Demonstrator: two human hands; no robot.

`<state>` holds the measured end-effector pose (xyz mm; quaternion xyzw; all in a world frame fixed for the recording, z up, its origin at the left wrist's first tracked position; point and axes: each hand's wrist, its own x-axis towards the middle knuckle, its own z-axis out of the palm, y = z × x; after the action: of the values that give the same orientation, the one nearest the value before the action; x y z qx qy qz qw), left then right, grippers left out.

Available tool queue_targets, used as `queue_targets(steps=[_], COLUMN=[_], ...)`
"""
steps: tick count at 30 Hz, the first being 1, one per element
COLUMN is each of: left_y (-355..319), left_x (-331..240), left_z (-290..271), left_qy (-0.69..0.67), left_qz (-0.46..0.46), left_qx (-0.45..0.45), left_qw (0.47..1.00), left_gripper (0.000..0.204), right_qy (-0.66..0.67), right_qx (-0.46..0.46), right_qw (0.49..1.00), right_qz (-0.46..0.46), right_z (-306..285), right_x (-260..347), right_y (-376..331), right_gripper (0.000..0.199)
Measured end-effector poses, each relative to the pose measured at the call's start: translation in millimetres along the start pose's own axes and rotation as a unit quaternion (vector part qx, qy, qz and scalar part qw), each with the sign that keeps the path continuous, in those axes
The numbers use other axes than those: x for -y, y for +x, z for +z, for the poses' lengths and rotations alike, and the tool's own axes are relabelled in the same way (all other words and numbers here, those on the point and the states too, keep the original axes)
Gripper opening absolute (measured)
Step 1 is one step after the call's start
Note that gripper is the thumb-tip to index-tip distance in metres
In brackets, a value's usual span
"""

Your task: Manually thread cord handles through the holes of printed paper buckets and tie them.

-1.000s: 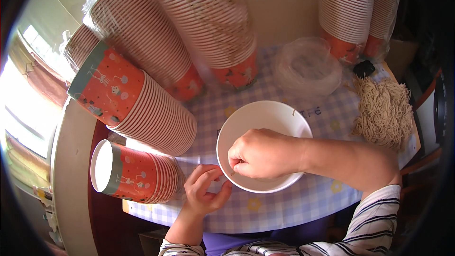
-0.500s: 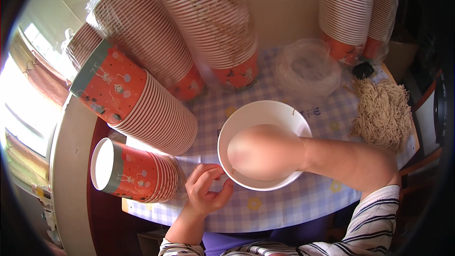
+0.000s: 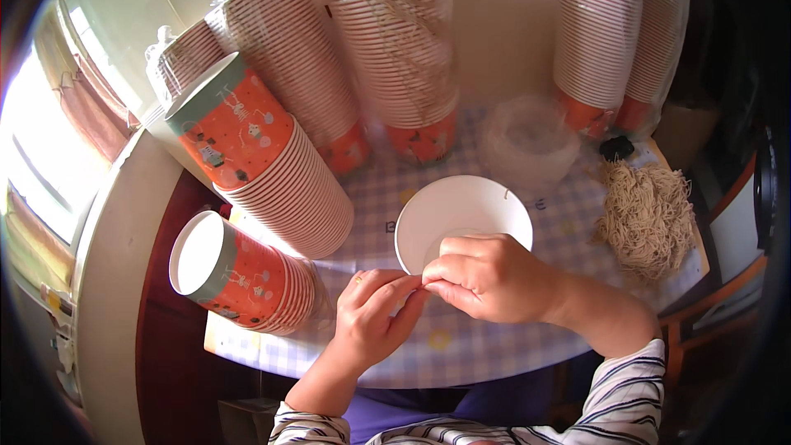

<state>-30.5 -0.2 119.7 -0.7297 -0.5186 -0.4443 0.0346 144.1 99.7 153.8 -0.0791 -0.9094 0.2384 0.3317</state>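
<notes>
A white paper bucket (image 3: 461, 206) stands mouth up in front of me, and a short bit of cord (image 3: 506, 194) shows at its far right rim. My left hand (image 3: 375, 313) is at the bucket's near left side with its thumb and fingers pinched together. My right hand (image 3: 498, 276) lies over the near rim, its fingers also closed, and its fingertips meet those of my left hand. Whatever sits between the fingertips is too small or hidden to make out. My right hand covers part of the bucket's near side.
Two stacks of orange and green paper buckets (image 3: 284, 189) (image 3: 255, 276) lean at the left. Plastic-wrapped stacks (image 3: 391, 41) (image 3: 597, 33) stand behind. Clear plastic wrap (image 3: 527, 144) lies beyond the bucket. A heap of beige cords (image 3: 648, 218) and a black object (image 3: 615, 148) are at the right. The table has a checked cloth (image 3: 511, 354).
My right hand has come out of the bucket to its near left rim and met my left hand. My left hand's fingers have closed into a pinch. The view has shifted slightly.
</notes>
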Motion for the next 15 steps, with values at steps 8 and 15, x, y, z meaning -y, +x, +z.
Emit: queue_targets(steps=[8,15], left_y=[-12,-22], left_x=[-16,-23], left_z=[-10,-13], left_qy=[-0.052,-0.09], left_qz=[-0.009,-0.023], left_qx=[0.003,0.014], left_qw=[0.999,0.996], left_gripper=[0.018,0.016], right_qy=[0.05,-0.026], right_qx=[-0.037,-0.061], right_qw=[0.997,0.997], right_qz=[0.039,-0.048], right_z=[9,20], right_x=[21,24], right_y=[-19,-27], right_gripper=[0.014,0.018])
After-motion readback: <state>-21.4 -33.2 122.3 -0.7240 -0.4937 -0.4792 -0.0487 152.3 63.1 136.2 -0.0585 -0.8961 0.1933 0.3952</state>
